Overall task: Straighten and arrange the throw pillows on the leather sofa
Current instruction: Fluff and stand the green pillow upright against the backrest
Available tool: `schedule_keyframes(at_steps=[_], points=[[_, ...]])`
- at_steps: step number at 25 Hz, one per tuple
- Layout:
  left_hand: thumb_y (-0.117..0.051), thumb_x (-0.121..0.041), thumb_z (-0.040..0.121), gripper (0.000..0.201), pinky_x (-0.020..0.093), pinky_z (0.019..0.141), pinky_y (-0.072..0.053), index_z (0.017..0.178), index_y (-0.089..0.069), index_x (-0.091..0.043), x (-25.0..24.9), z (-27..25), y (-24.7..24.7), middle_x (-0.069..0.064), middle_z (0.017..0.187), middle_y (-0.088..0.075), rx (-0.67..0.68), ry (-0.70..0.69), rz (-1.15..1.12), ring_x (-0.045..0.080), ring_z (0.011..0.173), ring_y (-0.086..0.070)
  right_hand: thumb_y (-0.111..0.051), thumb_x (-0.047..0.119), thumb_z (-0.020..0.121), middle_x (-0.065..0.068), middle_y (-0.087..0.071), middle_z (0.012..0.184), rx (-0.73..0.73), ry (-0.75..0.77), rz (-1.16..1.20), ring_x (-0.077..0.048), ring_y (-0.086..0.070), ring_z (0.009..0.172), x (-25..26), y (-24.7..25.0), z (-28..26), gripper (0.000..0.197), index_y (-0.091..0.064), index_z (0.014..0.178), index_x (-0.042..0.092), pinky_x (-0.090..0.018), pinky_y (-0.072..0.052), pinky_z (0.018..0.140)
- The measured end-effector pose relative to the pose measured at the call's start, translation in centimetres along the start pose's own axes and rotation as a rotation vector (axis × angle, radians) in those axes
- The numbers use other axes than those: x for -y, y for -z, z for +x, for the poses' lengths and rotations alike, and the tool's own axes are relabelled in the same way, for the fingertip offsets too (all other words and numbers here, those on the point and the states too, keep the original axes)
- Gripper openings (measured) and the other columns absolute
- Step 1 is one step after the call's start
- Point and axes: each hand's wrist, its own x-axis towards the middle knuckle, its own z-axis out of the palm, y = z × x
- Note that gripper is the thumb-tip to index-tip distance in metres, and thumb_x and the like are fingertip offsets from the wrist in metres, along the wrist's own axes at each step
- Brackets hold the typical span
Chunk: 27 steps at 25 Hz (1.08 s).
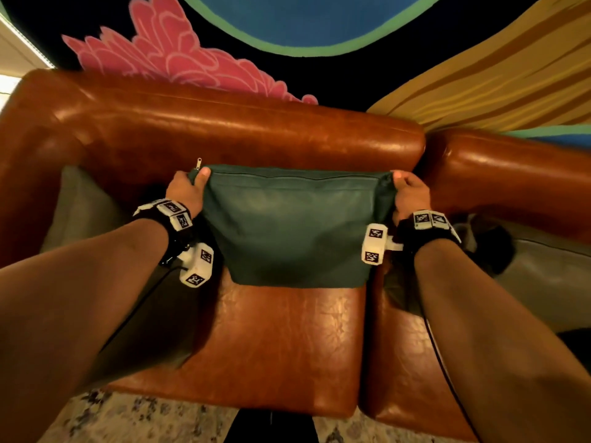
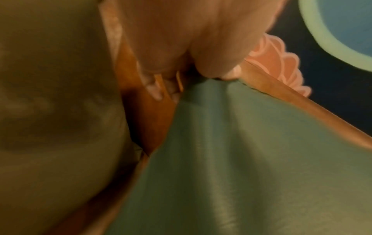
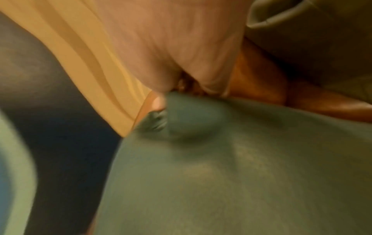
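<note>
A dark green throw pillow (image 1: 294,225) stands upright against the backrest of the brown leather sofa (image 1: 256,135), its zip seam along the top. My left hand (image 1: 188,187) pinches its top left corner, thumb on the front. My right hand (image 1: 406,187) pinches the top right corner. In the left wrist view the green pillow (image 2: 251,159) fills the lower right under my left hand (image 2: 193,66). The right wrist view shows the pillow (image 3: 241,174) bunched at the corner under my right hand (image 3: 181,79).
A grey pillow (image 1: 80,206) lies at the sofa's left end by the armrest. Another grey pillow (image 1: 550,276) sits on the right seat, with a dark furry thing (image 1: 492,244) beside it. A painted mural (image 1: 287,43) covers the wall behind. A patterned rug (image 1: 144,420) lies below.
</note>
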Motion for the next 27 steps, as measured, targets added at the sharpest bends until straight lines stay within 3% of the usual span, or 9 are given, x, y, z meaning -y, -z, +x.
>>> schedule_keyframes(at_steps=[4,7,11,14,18,20,22,24,27], points=[[-0.031,-0.057,0.099,0.074,0.045,0.102,-0.038,0.135,-0.041,0.008,-1.4,0.0,-0.3,0.028,0.139,-0.049,0.030,0.029,0.004,0.043,0.126,-0.049,-0.074,0.043,0.080,-0.006,-0.061,0.118,0.234,0.221,-0.425,-0.017,-0.056,0.110,-0.2,1.1,-1.0,0.037,-0.066,0.114,0.030,-0.033,-0.046,0.100],[-0.031,-0.057,0.099,0.074,0.046,0.100,-0.039,0.132,-0.044,0.008,-1.8,0.8,-0.2,0.029,0.138,-0.050,-0.008,0.055,0.022,0.045,0.125,-0.049,-0.082,0.014,0.074,-0.007,-0.066,0.117,0.408,0.148,-0.319,-0.019,-0.057,0.116,-0.8,3.4,-1.2,0.045,-0.069,0.116,0.018,-0.041,-0.043,0.109],[-0.034,-0.056,0.099,0.073,0.046,0.099,-0.040,0.134,-0.043,0.007,-2.6,0.6,-0.6,0.029,0.138,-0.049,-0.037,0.123,0.032,0.045,0.125,-0.050,-0.079,0.007,0.077,-0.006,-0.063,0.115,0.406,0.209,-0.521,-0.017,-0.053,0.112,-1.1,3.6,-1.6,0.045,-0.066,0.119,0.013,-0.028,-0.043,0.096],[-0.045,-0.051,0.098,0.062,0.044,0.088,-0.043,0.125,-0.056,0.003,-2.3,1.1,0.0,0.025,0.126,-0.060,-0.071,0.137,0.009,0.043,0.115,-0.057,-0.069,0.000,0.085,-0.011,-0.067,0.113,0.445,0.214,-0.330,-0.018,-0.060,0.103,-0.3,3.4,-1.5,0.038,-0.063,0.121,0.005,-0.018,-0.049,0.085],[-0.054,-0.039,0.097,0.046,0.038,0.089,-0.044,0.129,-0.061,-0.005,-2.3,1.4,0.0,0.017,0.125,-0.065,-0.037,0.107,-0.139,0.037,0.113,-0.060,-0.065,0.009,0.091,-0.004,-0.070,0.091,0.334,0.079,-0.122,-0.014,-0.068,0.081,-1.6,3.1,-1.8,0.008,-0.064,0.097,0.014,-0.036,-0.050,0.085],[-0.060,-0.030,0.094,0.042,0.041,0.102,-0.047,0.132,-0.059,-0.012,-2.0,1.1,-0.3,0.011,0.126,-0.065,0.026,0.086,-0.259,0.033,0.115,-0.061,-0.060,0.015,0.095,-0.004,-0.069,0.109,0.264,0.197,-0.252,-0.018,-0.066,0.100,-2.2,2.2,-2.3,0.017,-0.065,0.111,0.013,-0.039,-0.048,0.098],[-0.066,-0.024,0.088,0.040,0.047,0.103,-0.048,0.127,-0.062,-0.016,-1.2,1.1,-0.5,0.010,0.120,-0.068,0.062,0.053,-0.332,0.031,0.111,-0.064,-0.059,0.016,0.095,0.004,-0.061,0.122,0.166,0.275,-0.379,-0.012,-0.055,0.116,-2.1,1.2,-3.5,0.035,-0.058,0.130,0.018,-0.026,-0.040,0.104],[-0.069,-0.028,0.088,0.037,0.043,0.099,-0.051,0.121,-0.067,-0.013,-0.6,0.6,0.2,0.011,0.116,-0.070,0.017,-0.029,-0.183,0.031,0.108,-0.066,-0.064,0.019,0.092,-0.001,-0.068,0.114,0.089,0.293,-0.397,-0.016,-0.061,0.109,-2.3,1.2,-4.3,0.031,-0.063,0.123,0.016,-0.017,-0.040,0.089],[-0.063,-0.055,0.086,0.052,0.045,0.085,-0.054,0.101,-0.070,-0.006,-0.9,-0.9,0.9,0.017,0.098,-0.072,-0.070,-0.195,0.163,0.038,0.095,-0.066,-0.064,0.036,0.090,-0.010,-0.074,0.100,0.076,0.384,-0.586,-0.029,-0.067,0.098,-2.0,3.3,-3.6,0.024,-0.071,0.104,0.017,-0.025,-0.043,0.076]])
